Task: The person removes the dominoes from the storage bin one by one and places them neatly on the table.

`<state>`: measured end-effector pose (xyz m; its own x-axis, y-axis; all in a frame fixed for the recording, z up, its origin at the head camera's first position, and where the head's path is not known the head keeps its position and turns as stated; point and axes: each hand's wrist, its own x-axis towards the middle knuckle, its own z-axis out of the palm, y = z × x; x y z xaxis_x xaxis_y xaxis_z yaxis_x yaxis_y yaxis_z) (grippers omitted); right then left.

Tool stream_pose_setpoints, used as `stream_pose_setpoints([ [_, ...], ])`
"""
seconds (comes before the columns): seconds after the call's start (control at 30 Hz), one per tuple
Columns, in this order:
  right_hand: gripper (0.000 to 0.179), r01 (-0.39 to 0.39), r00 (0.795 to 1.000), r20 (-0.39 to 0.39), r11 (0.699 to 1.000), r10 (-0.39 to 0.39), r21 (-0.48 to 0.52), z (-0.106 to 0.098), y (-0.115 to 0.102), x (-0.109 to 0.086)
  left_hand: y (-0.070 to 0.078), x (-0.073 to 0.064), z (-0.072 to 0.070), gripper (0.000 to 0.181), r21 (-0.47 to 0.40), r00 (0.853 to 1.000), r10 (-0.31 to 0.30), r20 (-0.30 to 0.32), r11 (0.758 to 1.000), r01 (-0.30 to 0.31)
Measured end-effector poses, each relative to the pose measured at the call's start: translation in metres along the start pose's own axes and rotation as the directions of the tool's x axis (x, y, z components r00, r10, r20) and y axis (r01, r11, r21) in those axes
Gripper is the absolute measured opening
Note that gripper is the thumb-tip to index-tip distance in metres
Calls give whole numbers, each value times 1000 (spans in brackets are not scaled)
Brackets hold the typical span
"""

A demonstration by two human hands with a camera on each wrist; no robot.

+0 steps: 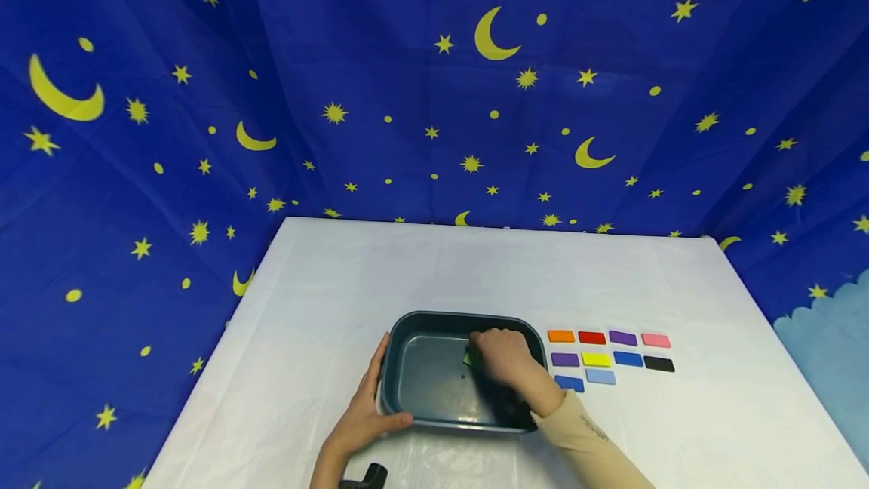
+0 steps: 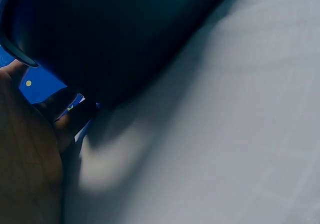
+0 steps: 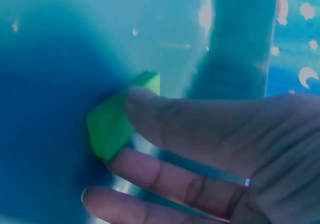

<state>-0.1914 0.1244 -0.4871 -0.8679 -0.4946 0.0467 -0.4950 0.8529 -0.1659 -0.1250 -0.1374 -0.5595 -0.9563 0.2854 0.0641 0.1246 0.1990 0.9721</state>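
Observation:
A dark blue-grey plastic basin [image 1: 434,376] rests on the white table. My left hand [image 1: 366,413] holds its near left corner, with the thumb at the front rim and the fingers along the left side; in the left wrist view the basin's dark outer wall [image 2: 110,38] fills the top left beside that hand [image 2: 30,144]. Inside the basin, my right hand [image 1: 505,357] pinches a small green rectangular block [image 3: 112,124] between thumb and fingers, tilted over the basin floor. From the head view only a corner of the green block [image 1: 468,358] shows.
To the right of the basin, several flat coloured blocks lie in rows, among them an orange [image 1: 561,336], a yellow [image 1: 596,359], a black [image 1: 659,364] and a light blue one [image 1: 600,376]. A blue curtain [image 1: 434,96] with moons and stars surrounds the table [image 1: 339,270].

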Motion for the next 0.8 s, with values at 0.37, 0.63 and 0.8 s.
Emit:
stream_pose_setpoints([
  [0.37,32,-69,988,150,987,47,146,-3,18,-3,1,0,1,118,1,1000,-6,-2,1000,6],
  [0.63,30,-57,983,182,976,18,208,0,18,-1,1,0,0,118,20,1000,-8,-7,1000,8],
  [0.8,30,-54,981,193,968,6,244,2,20,1,1,0,0,118,29,1000,7,-5,1000,-6],
])
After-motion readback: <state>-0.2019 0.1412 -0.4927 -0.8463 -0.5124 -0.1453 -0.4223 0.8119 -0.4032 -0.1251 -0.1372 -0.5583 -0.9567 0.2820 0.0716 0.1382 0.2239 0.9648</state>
